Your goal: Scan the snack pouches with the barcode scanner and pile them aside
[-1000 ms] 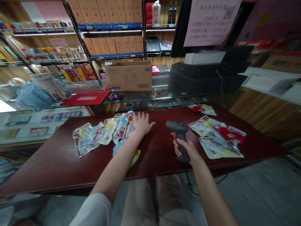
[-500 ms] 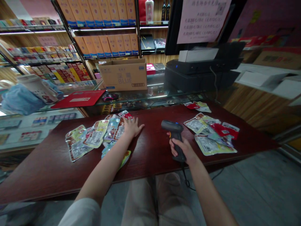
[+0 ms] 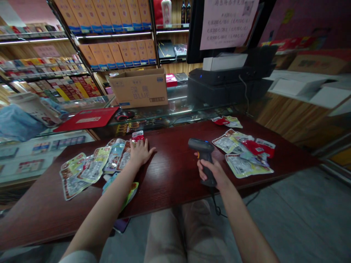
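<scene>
My left hand (image 3: 140,151) lies with fingers spread on the right edge of a spread of snack packets (image 3: 115,155). Just beyond its fingertips a red packet (image 3: 138,136) shows. Part of a green-edged packet (image 3: 131,195) sticks out from under my left forearm. My right hand (image 3: 211,168) is wrapped around the grip of a black barcode scanner (image 3: 201,147), held above the table with its head pointing left. To the right of the scanner rests a second pile of packets (image 3: 248,170), red, yellow and silver. Farther back are a few more packets (image 3: 227,121).
The dark red wooden table (image 3: 170,171) meets a glass counter. On the counter stand a cardboard box (image 3: 139,89), a red folder (image 3: 87,119), a mouse (image 3: 124,115) and a black monitor and printer unit (image 3: 219,86). The scanner's cable (image 3: 216,208) hangs over the table's front edge.
My left hand has slid left, and the left packets have shifted left with it. My right hand still holds the scanner in about the same place. The camera view has turned slightly.
</scene>
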`<action>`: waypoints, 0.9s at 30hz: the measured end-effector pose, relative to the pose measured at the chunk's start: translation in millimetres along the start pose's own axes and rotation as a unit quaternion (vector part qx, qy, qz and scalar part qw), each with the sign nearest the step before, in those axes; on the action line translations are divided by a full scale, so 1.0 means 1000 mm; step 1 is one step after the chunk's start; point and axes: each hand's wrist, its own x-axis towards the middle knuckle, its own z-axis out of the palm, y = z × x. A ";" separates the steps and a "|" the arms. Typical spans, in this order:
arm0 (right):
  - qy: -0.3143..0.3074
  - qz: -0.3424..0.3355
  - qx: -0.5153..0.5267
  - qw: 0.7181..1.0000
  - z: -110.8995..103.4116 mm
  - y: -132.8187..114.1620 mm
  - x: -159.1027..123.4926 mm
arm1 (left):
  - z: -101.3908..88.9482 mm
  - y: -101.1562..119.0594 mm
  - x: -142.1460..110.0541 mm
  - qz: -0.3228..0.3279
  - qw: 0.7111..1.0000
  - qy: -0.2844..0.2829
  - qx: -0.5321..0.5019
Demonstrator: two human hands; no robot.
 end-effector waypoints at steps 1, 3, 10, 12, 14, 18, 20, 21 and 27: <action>-0.001 -0.003 0.006 1.000 0.000 -0.001 0.000 | -0.002 0.002 0.000 0.002 1.000 0.002 0.000; -0.001 -0.007 0.015 1.000 0.000 -0.005 -0.002 | -0.009 0.007 -0.002 0.009 1.000 0.008 0.000; 0.023 -0.047 0.008 0.999 -0.016 -0.026 -0.017 | -0.052 0.070 -0.005 0.033 0.998 0.023 -0.046; 0.044 -0.056 -0.004 0.997 -0.025 -0.032 -0.025 | -0.062 0.098 0.000 0.085 0.993 0.010 -0.086; 0.068 -0.064 -0.012 0.996 -0.035 -0.038 -0.034 | -0.067 0.127 0.007 0.136 0.981 -0.010 -0.136; 0.116 -0.078 -0.016 0.990 -0.059 -0.049 -0.053 | -0.063 0.184 0.021 0.180 0.951 -0.034 -0.250; 0.143 -0.084 -0.023 0.986 -0.070 -0.053 -0.062 | -0.057 0.212 0.027 0.185 0.935 -0.044 -0.298; 0.155 -0.087 -0.027 0.984 -0.075 -0.055 -0.066 | -0.055 0.225 0.029 0.185 0.929 -0.049 -0.317; 0.185 -0.112 -0.040 0.976 -0.102 -0.059 -0.081 | -0.054 0.287 0.045 0.109 0.939 -0.082 -0.315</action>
